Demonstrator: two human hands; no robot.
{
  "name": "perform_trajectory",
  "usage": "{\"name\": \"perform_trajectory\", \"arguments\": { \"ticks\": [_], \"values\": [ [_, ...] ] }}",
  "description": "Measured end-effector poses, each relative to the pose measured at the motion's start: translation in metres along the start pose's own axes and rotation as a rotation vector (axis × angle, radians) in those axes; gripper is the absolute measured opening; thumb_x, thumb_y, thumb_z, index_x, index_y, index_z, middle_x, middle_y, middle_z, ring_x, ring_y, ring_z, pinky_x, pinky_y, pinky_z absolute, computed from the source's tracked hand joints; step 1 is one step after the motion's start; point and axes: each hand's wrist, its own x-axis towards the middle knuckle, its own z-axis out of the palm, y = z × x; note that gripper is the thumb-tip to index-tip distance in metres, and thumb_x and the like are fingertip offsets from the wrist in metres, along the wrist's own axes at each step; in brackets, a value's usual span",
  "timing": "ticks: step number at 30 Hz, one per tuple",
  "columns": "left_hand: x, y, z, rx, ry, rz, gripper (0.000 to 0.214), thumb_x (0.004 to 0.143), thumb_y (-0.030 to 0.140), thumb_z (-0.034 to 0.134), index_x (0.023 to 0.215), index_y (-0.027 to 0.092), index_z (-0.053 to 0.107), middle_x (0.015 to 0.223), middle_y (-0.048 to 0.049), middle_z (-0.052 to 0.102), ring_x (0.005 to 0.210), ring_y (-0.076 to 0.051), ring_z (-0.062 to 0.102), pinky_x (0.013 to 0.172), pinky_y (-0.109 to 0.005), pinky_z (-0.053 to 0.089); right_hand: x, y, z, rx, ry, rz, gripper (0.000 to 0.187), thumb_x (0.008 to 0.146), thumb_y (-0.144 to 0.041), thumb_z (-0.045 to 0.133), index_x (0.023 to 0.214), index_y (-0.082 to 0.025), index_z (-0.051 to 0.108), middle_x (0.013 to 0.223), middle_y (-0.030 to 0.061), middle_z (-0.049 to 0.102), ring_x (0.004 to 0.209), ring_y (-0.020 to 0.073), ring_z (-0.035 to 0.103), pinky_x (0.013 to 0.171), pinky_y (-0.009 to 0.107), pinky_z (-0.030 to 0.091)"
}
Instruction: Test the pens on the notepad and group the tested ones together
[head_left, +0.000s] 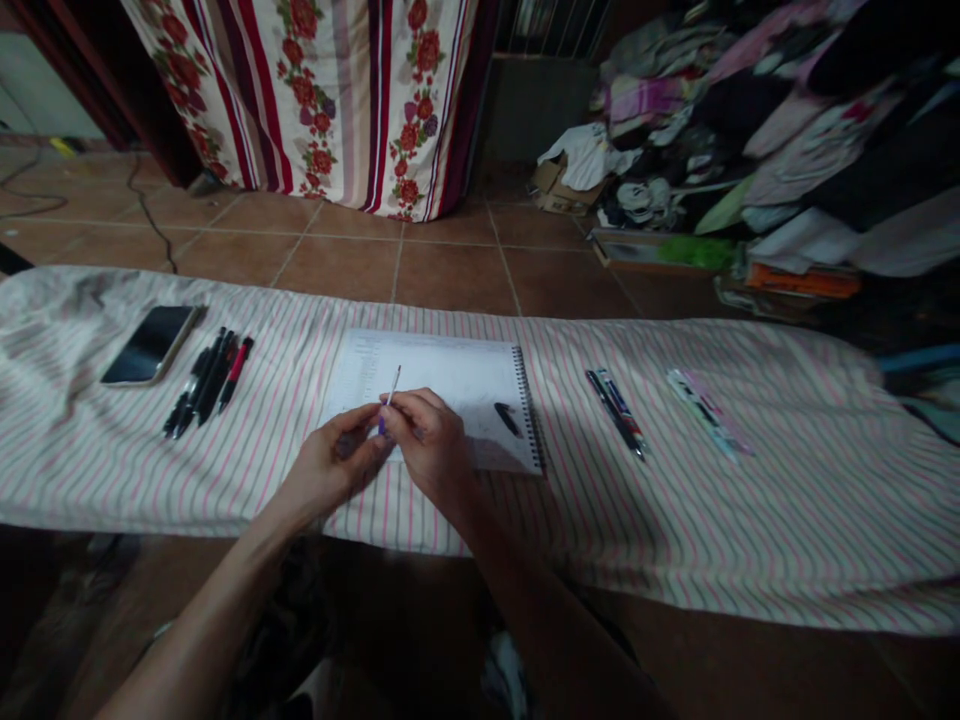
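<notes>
Above the spiral notebook [442, 355], both my hands meet around a thin pen refill [395, 383] with a pale shaft and a dark tip pointing up and away. A purple piece [382, 424] shows between the fingers at its lower end. My left hand [337, 455] pinches from the left, its fingertips at the purple piece. My right hand [431, 440] is closed around the refill from the right, thumb against it. Much of the lower part is hidden by fingers. A short black pen part [508, 418] lies on the page right of my right hand.
Left on the striped cloth [285, 350] lie a phone [151, 345], several black pens [202, 385] and a red-and-black pen [236, 373]. Two dark pens [616, 413] and several pale pens [705, 412] lie right. Beyond are a floral curtain [352, 100] and piled clothes [712, 120].
</notes>
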Motion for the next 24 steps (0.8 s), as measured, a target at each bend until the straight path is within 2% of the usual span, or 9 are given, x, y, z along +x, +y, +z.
{"name": "perform_trajectory", "arguments": {
  "ticks": [5, 8, 11, 15, 24],
  "values": [
    [0.005, -0.005, 0.014, 0.043, 0.025, 0.095, 0.021, 0.077, 0.034, 0.062, 0.092, 0.022, 0.071, 0.088, -0.0049, 0.071, 0.087, -0.022, 0.064, 0.084, -0.037, 0.048, 0.001, 0.001, -0.004, 0.040, -0.007, 0.022, 0.017, 0.083, -0.024, 0.055, 0.090, -0.018, 0.069, 0.088, 0.0073, 0.069, 0.080, 0.0156, 0.065, 0.069, 0.027, 0.053],
    [0.009, -0.002, 0.017, -0.092, 0.037, 0.036, 0.023, 0.074, 0.035, 0.063, 0.090, 0.020, 0.071, 0.086, -0.0045, 0.071, 0.085, -0.022, 0.064, 0.084, -0.037, 0.048, 0.003, 0.001, -0.007, 0.084, 0.010, 0.068, 0.023, 0.084, -0.027, 0.053, 0.098, -0.018, 0.069, 0.090, 0.0074, 0.069, 0.075, 0.0141, 0.065, 0.060, 0.024, 0.053],
    [0.011, 0.004, 0.018, -0.229, 0.001, -0.018, 0.025, 0.071, 0.034, 0.065, 0.090, 0.018, 0.071, 0.086, -0.0051, 0.071, 0.088, -0.022, 0.064, 0.084, -0.038, 0.049, 0.006, 0.002, -0.010, 0.147, 0.031, 0.150, 0.026, 0.086, -0.031, 0.050, 0.103, -0.021, 0.067, 0.091, 0.0052, 0.069, 0.071, 0.0125, 0.065, 0.057, 0.023, 0.052],
    [0.012, 0.010, 0.019, -0.281, -0.049, -0.010, 0.023, 0.073, 0.034, 0.064, 0.090, 0.020, 0.072, 0.091, -0.0060, 0.071, 0.095, -0.022, 0.063, 0.087, -0.038, 0.048, 0.008, 0.004, -0.015, 0.213, 0.050, 0.241, 0.028, 0.086, -0.035, 0.050, 0.103, -0.021, 0.067, 0.090, 0.0053, 0.071, 0.064, 0.0117, 0.064, 0.052, 0.022, 0.051],
    [0.012, 0.012, 0.032, -0.286, -0.108, 0.031, 0.017, 0.074, 0.032, 0.064, 0.086, 0.022, 0.072, 0.083, -0.0039, 0.067, 0.080, -0.019, 0.063, 0.079, -0.036, 0.051, 0.011, 0.004, -0.027, 0.200, 0.122, 0.194, 0.020, 0.083, -0.030, 0.055, 0.093, -0.021, 0.070, 0.097, 0.0046, 0.070, 0.074, 0.0125, 0.065, 0.058, 0.023, 0.051]
  ]
}}
